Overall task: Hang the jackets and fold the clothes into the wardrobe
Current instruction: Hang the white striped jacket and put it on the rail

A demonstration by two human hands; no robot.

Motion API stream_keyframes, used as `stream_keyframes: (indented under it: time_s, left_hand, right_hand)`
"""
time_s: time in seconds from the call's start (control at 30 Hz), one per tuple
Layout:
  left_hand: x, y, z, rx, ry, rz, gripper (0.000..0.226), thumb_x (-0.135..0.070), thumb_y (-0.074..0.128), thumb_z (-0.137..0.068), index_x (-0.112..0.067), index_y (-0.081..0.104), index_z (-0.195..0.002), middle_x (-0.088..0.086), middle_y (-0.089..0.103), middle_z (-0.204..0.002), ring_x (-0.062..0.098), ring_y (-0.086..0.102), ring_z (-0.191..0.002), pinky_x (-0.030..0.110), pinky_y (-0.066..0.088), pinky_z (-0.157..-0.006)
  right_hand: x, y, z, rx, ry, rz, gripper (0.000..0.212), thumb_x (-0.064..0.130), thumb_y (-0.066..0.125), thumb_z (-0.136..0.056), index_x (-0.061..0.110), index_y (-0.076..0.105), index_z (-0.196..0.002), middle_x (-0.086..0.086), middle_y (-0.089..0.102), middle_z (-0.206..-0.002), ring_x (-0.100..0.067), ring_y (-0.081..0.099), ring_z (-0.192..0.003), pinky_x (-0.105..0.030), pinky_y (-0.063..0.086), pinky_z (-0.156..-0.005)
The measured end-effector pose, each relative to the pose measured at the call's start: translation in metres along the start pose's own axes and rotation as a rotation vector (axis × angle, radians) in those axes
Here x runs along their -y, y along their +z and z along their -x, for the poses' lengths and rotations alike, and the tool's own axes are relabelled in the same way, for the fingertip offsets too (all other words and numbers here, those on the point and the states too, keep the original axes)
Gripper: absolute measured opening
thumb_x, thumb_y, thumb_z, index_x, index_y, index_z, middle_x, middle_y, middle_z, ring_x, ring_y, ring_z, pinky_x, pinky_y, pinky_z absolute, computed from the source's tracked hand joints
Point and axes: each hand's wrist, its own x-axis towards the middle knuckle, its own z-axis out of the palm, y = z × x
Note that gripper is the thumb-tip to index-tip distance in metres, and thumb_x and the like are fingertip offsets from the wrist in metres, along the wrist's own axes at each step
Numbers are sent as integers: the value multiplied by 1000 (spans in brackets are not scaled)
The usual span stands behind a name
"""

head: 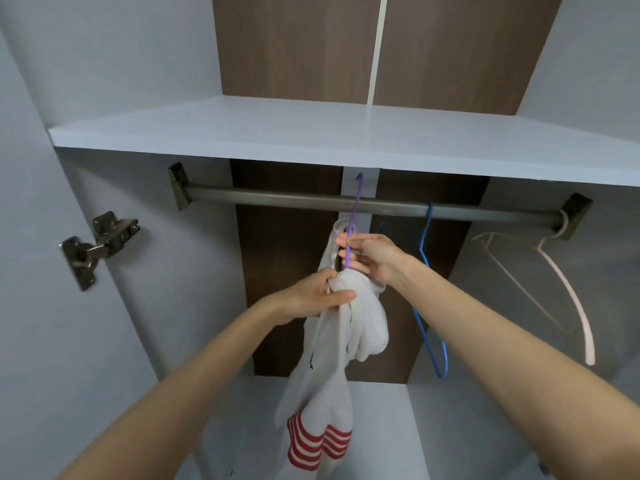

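Your right hand (369, 259) pinched the purple hanger (354, 216) at its neck, mid-rail (277, 197). Your left hand (317, 296) gripped the white jacket (332, 344) bunched beneath it. Whether the hook had seated could not be told. To the right, the blue hanger (424, 271) and the pale hanger (573, 303) hung bare, so further hanging and the folding probably remained.

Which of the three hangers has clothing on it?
The thin purple hanger, gripped by the right hand, carries the white garment; the blue wire hanger and pale pink hanger hang bare.

The white jacket (367, 323) hides the purple hanger (354, 213) below its neck; the jacket's hem is cropped.
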Motion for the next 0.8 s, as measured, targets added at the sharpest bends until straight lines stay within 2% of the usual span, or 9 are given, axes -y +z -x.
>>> stream_keyframes:
  time_s: [0.1, 0.2, 0.3, 0.37, 0.47, 0.6, 0.7, 0.8]
  left_hand:
    - [7, -7, -7, -54, 21, -170, 11, -30, 57, -94, -32, 47, -89, -12, 55, -86, -14, 58, -70, 2, 41, -55]
    - [13, -13, -11, -155, 89, -315, 20, -33, 61, -92, -34, 49, -75, -19, 56, -64, -19, 53, -59, 1, 37, -50]
    - [12, -23, -9, -209, 102, -396, 26, -44, 63, -87, -34, 51, -66, -29, 57, -55, -12, 54, -53, 3, 37, -48]
    - [11, -31, -6, -229, 96, -417, 31, -50, 64, -84, -31, 53, -62, -25, 57, -53, -7, 54, -49, 5, 36, -44]
    - [10, -33, -1, -232, 88, -405, 32, -52, 65, -82, -28, 56, -63, -21, 58, -55, -4, 54, -49, 5, 34, -42]
    - [15, -16, -6, -237, 53, -398, 27, -49, 68, -81, -32, 54, -65, -29, 56, -55, -12, 54, -53, 4, 33, -42]
    - [25, 0, -14, -249, -17, -495, 29, -51, 66, -81, -25, 59, -72, -14, 60, -60, 0, 56, -55, 11, 35, -48]
    - [31, 12, -25, -227, -82, -524, 40, -52, 65, -82, -13, 65, -91, 4, 66, -83, 15, 62, -73, 30, 51, -65]
  right_hand:
    - [-2, 4, -9, -7, -4, 7, 20, 9, 50, -99, 5, 67, -108, -7, 65, -82, -11, 55, -63, -22, 52, -61]
    - [-3, 11, -15, -17, 6, -41, 23, 9, 45, -100, 3, 65, -110, -6, 62, -76, -9, 50, -57, -20, 47, -57]
    - [-2, 16, -20, -31, 34, -100, 23, 11, 46, -100, 3, 65, -109, -5, 59, -74, -7, 49, -51, -18, 45, -51]
    - [-2, 17, -23, -57, 71, -154, 22, 12, 48, -99, 4, 67, -108, -4, 60, -76, -6, 51, -51, -19, 47, -51]
    - [-4, 17, -28, -85, 111, -194, 17, 12, 55, -96, 6, 69, -104, -4, 61, -78, -8, 48, -60, -24, 45, -59]
    - [-12, 18, -32, -72, 142, -171, 14, 12, 56, -94, 4, 68, -96, -5, 63, -81, -9, 51, -63, -24, 48, -64]
    - [-20, 15, -36, -60, 149, -162, 15, 11, 54, -95, 3, 67, -95, -5, 65, -81, -9, 55, -63, -26, 49, -65]
    - [-20, 11, -43, -39, 119, -99, 20, 7, 47, -99, 0, 64, -106, -5, 65, -85, -10, 57, -66, -25, 50, -67]
